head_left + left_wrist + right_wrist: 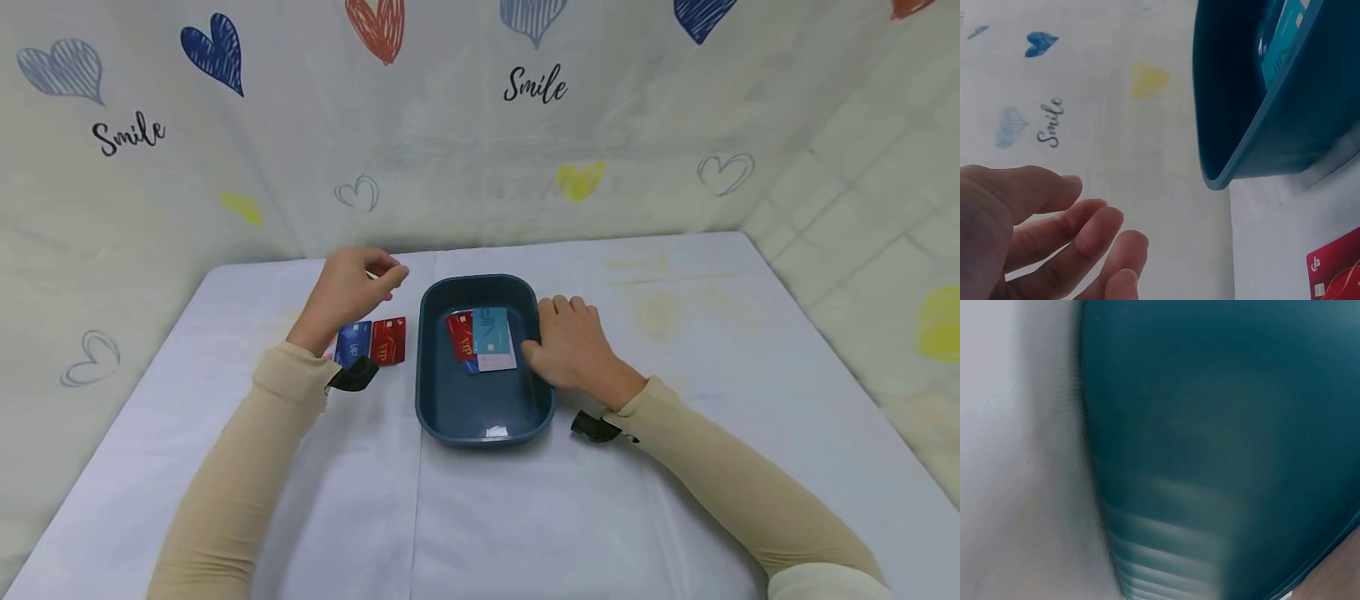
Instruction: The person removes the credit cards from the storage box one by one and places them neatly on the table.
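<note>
A dark teal plastic bin (483, 412) stands on the table. Overlapping on its floor are a light teal card (490, 327), a red card (458, 333), a pale pink card (498, 358) and a corner of a blue card (471, 367). My right hand (576, 346) grips the bin's right rim, thumb over the edge; the right wrist view shows mostly the bin's outer wall (1197, 444). Left of the bin, my left hand (352, 287) hovers with loosely bent fingers (1094, 237) and holds nothing. Below it lie a blue VIP card (354, 340) and a red VIP card (388, 342).
The white-covered table (480, 525) ends at a back edge just beyond the bin. Behind it hangs a pale backdrop (450, 142) printed with hearts and "Smile". A black wrist strap piece (354, 374) overhangs the table by the left-hand cards.
</note>
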{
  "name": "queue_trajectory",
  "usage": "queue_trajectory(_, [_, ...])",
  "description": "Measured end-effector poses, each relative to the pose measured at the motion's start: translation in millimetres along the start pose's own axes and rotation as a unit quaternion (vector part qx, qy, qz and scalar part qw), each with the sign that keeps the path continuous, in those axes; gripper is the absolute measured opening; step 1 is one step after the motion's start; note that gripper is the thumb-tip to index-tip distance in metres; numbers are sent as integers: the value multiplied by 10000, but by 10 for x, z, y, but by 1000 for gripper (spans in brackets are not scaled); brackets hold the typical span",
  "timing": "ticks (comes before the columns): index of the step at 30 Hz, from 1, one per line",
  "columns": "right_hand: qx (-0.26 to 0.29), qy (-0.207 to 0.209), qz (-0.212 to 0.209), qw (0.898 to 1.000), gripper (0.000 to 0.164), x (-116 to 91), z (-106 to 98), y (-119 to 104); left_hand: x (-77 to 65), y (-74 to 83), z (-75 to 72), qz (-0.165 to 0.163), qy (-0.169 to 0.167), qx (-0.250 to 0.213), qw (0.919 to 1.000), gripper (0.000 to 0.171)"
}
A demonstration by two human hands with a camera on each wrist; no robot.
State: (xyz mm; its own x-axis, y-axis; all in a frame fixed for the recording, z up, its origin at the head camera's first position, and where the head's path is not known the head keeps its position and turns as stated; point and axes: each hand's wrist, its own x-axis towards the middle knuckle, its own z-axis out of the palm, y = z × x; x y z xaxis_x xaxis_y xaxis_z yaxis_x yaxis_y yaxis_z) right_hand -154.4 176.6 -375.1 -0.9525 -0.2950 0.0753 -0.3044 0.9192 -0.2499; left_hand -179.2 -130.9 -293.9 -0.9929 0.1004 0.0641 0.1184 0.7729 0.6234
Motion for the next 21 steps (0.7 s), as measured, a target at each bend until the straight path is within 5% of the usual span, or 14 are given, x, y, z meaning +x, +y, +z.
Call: queue_trajectory(21, [-38,-34,41,10000,36,-15,7,-12,142,199,282,493,-327,-113,9982,33])
